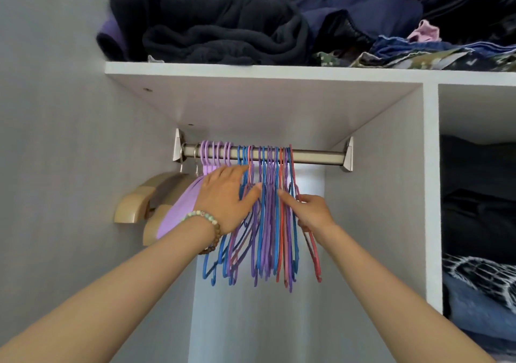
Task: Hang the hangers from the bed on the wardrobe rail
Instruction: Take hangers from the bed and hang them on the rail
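Several thin blue, purple and red plastic hangers (268, 223) hang bunched on the metal wardrobe rail (315, 157), left of its middle. My left hand (226, 195), with bead bracelets at the wrist, lies flat with straight fingers against the left side of the bunch. My right hand (312, 210) is at the bunch's right side, its index finger stretched out between the hangers and its other fingers curled round the rightmost red hanger (314, 253). The bed is out of view.
Two wooden hangers (139, 203) and lilac hangers (178, 212) hang at the rail's left end. The rail's right part is bare. Dark folded clothes (223, 27) pile on the shelf above. A white partition (431, 195) separates shelves of clothes (480, 279) at right.
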Available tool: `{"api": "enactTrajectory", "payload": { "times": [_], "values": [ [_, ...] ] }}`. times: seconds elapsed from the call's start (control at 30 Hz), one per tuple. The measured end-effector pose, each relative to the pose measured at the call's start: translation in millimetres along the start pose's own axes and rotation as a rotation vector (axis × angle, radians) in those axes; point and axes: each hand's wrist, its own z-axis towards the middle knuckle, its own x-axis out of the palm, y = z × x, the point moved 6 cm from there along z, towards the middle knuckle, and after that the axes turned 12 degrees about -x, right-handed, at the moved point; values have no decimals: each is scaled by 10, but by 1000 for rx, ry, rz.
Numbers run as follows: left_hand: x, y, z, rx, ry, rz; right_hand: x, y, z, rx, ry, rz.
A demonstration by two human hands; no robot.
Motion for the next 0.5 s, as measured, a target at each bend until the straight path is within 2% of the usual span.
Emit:
{"api": "enactTrajectory", "payload": {
  "times": [0.27, 0.37, 0.5],
  "values": [
    [53, 55, -112, -24, 34, 72, -10, 227, -240, -48, 153, -202],
    [-18, 96, -202, -53, 34, 84, -73, 370, -328, -206, 117, -315],
    [-252, 84, -485, -78, -6, 104, -76, 575, -487, -405, 123, -325]
  ]
}}
